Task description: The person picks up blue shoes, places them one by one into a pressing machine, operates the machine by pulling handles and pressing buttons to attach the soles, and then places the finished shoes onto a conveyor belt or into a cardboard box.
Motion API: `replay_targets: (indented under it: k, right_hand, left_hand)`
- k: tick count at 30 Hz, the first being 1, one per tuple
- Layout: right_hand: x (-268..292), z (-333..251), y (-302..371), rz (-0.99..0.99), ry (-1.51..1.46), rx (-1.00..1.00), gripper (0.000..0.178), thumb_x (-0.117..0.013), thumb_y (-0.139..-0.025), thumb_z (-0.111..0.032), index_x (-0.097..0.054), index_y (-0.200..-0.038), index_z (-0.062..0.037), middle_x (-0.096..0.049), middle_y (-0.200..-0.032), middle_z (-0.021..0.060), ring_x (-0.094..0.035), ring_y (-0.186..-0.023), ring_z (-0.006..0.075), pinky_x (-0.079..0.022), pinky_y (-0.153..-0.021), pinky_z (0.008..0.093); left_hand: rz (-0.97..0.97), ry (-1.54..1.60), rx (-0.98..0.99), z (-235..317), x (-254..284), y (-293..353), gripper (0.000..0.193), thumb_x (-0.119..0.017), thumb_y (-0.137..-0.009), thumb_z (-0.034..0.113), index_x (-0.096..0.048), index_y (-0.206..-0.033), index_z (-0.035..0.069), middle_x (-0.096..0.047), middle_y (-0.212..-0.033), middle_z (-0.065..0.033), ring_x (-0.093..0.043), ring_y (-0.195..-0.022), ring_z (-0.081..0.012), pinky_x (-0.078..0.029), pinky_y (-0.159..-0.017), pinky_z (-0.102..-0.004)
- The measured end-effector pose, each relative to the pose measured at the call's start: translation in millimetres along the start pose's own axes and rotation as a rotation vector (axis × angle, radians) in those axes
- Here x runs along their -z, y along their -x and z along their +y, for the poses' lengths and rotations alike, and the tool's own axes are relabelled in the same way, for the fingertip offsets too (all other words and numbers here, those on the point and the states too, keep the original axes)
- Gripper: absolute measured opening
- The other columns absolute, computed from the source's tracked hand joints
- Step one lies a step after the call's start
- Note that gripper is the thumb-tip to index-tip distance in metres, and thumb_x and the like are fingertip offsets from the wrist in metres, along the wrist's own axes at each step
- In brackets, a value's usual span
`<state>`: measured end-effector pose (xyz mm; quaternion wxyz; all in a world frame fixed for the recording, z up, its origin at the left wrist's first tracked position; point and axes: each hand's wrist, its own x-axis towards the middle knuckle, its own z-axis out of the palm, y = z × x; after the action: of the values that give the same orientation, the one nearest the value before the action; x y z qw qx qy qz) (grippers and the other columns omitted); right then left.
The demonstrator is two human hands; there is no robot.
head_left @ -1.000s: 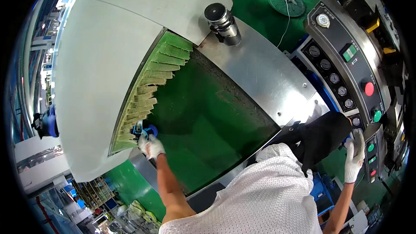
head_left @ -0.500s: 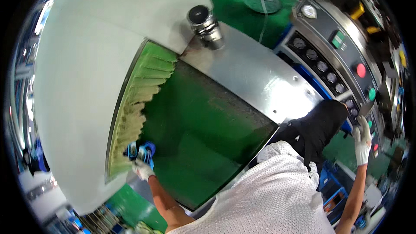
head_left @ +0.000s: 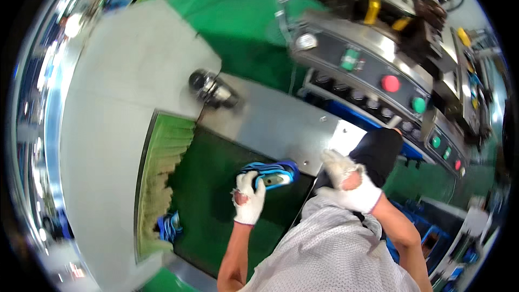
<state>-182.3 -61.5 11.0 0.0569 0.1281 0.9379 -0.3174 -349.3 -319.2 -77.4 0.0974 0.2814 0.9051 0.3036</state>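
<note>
Two hands in white knitted gloves work beyond a white mesh shirt (head_left: 335,251). The right hand (head_left: 352,184) hangs beside a black-clad knee (head_left: 377,148), fingers partly bent and blurred; whether it grips anything cannot be told. The left hand (head_left: 248,200) has its thumb and fingers curled, partly open, around the left end of a blue, elongated shoe-like piece (head_left: 277,178). That piece lies crosswise over a dark green conveyor belt (head_left: 211,184): bands of bright and darker blue overlap along its far side, deep blue rounds off its right end, and a pale-blue edge frames an olive-and-white face with a small dark spot. Another crumpled blue piece (head_left: 170,227) rests at the belt's left, against frayed green curtain strips (head_left: 162,167). Farther off, a shiny metal bottle (head_left: 213,89) stands on a flat steel plate (head_left: 270,113), and a grey control panel (head_left: 373,67) bears red and green buttons.
</note>
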Motion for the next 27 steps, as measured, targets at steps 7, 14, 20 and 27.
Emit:
replay_targets:
  k: [7, 14, 20, 27]
  right_hand:
    - [32, 57, 56, 0.410, 0.032, -0.154, 0.029, -0.065, -0.092, -0.027, -0.060, -0.102, -0.0004, -0.066, -0.092, 0.0196, -0.068, -0.088, 0.0410, -0.056, -0.079, 0.0466]
    - [96, 86, 230, 0.455, -0.447, -0.868, 0.057, -0.078, -0.085, -0.047, -0.067, -0.123, -0.0054, -0.074, -0.110, 0.0184, -0.072, -0.101, 0.0336, -0.056, -0.088, 0.0406]
    - [9, 110, 316, 1.320, -1.261, -0.786, 0.072, -0.082, -0.082, -0.034, -0.058, -0.137, 0.0069, -0.068, -0.122, 0.0102, -0.061, -0.106, 0.0180, -0.052, -0.097, 0.0365]
    - [-73, 158, 341, 1.574, -1.092, -1.016, 0.057, -0.076, -0.079, -0.038, -0.060, -0.111, 0.0070, -0.067, -0.107, 0.0132, -0.061, -0.098, 0.0217, -0.052, -0.089, 0.0386]
  left_hand:
    - [-0.381, 0.336, -0.683, 223, -51, -61, 0.020, -0.069, -0.092, 0.008, -0.069, -0.111, 0.002, -0.069, -0.109, -0.0184, -0.068, -0.100, -0.0369, -0.054, -0.090, -0.0444]
    - [-0.795, 0.356, -1.365, 441, -100, -37, 0.055, -0.080, -0.086, 0.022, -0.061, -0.134, 0.003, -0.067, -0.126, -0.0199, -0.067, -0.111, -0.0371, -0.054, -0.096, -0.0450]
    - [-0.393, 0.329, -1.510, 599, -180, -79, 0.057, -0.076, -0.092, 0.021, -0.055, -0.140, -0.001, -0.058, -0.136, -0.0227, -0.059, -0.125, -0.0368, -0.049, -0.107, -0.0445]
    - [-0.402, 0.217, -1.079, 763, -359, -173, 0.078, -0.074, -0.091, 0.046, -0.049, -0.150, 0.001, -0.059, -0.145, -0.0232, -0.058, -0.133, -0.0342, -0.045, -0.111, -0.0412]
